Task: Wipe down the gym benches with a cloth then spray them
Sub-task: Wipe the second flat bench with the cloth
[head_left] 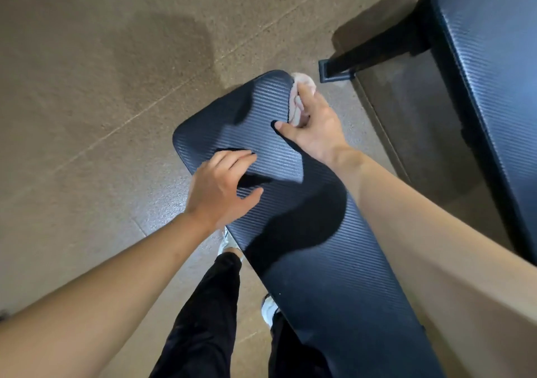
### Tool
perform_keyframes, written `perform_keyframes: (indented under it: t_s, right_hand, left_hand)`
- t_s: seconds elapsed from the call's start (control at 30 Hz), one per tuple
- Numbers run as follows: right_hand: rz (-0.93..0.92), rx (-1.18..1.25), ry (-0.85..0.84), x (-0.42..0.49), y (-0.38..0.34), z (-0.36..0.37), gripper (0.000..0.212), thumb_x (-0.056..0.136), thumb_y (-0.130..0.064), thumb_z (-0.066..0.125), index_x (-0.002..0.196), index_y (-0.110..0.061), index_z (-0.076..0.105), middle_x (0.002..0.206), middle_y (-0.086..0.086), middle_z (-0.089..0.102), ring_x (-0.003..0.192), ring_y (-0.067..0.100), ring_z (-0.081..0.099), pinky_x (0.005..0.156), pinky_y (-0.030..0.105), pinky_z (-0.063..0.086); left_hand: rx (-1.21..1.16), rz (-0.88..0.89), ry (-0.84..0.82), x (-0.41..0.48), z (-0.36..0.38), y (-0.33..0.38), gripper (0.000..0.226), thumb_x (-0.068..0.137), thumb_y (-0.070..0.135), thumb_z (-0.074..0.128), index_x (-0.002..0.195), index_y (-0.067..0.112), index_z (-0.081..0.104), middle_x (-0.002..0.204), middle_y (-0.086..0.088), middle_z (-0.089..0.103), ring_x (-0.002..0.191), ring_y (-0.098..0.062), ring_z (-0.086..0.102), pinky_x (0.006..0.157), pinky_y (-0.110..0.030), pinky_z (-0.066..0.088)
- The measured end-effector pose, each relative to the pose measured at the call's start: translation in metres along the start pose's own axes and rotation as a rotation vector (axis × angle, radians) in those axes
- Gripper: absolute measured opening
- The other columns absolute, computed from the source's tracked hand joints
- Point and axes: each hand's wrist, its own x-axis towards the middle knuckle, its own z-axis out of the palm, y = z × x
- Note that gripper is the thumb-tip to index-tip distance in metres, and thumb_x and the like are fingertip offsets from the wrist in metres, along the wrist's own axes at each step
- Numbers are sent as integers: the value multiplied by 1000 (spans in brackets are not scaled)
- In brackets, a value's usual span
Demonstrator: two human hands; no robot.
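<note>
Right grip (315,129) is pinched round a crumpled pale-pink cloth (302,82) on the ribbed black padded desk (319,276); left grip (220,187) is spread over it.

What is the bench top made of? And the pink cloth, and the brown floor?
The bench pad: probably padded vinyl or fake leather, dark blue-black, finely ribbed, with a soft sheen.
The cloth: soft fabric, pale pink, crumpled in folds; maybe towelling.
The floor: speckled brown, matte, with thin seams; likely rubber tiles.

Left hand (222,187) splayed (relaxed) — right hand (313,125) gripping.
</note>
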Motion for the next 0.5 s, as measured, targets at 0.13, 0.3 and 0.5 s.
perform_keyframes:
  t_s: [0.13, 0.3, 0.5]
  right_hand:
    - [-71, -97, -7, 28, -17, 2, 90, 80, -50, 73, 157, -30, 30, 146, 4, 44, 138, 25, 44, 111, 51, 40]
    - [-217, -360, -96, 47, -46, 4, 84, 80, -43, 75, 153, -40, 35, 147, 0, 48, 141, 27, 34, 109, 45, 30]
    - [-153, 179, -21, 34, -46, 1, 94, 77, -8, 69, 159, -28, 27, 131, -2, 53, 115, 6, 54, 99, 18, 46]
  left_hand:
    - [-17, 8, 112, 30, -12, -24, 43, 85, 32, 73, 122, 10, 72, 112, -3, 73, 95, -26, 68, 79, -42, 48]
    - [20, -122, 143, 71, -30, -40, 43, 85, 37, 69, 124, 18, 71, 117, -1, 69, 105, -28, 63, 88, -41, 42]
    - [-101, -102, 130, 115, -37, -35, 57, 87, 41, 68, 136, 13, 62, 136, -7, 59, 122, -31, 55, 102, -43, 46]
